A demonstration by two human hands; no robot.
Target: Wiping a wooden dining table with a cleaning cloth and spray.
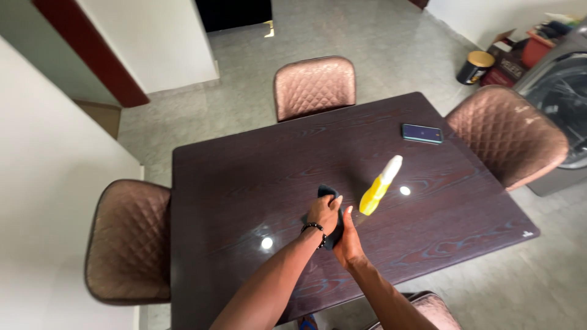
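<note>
While both hands meet over mid-bench (244, 177), left hand (324, 212) clasps a dark cloth (330, 215); right hand (348, 239) also grips its near end. Yellow bottle (380, 184) stands just right, long axis leaning far-right; right hand nearer.

A dark wooden table (244, 177) bears a phone (422, 133) and a yellow spray bottle (380, 185).

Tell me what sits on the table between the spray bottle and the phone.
Nothing: in the head view, only bare dark tabletop runs from the yellow spray bottle to the phone.
</note>
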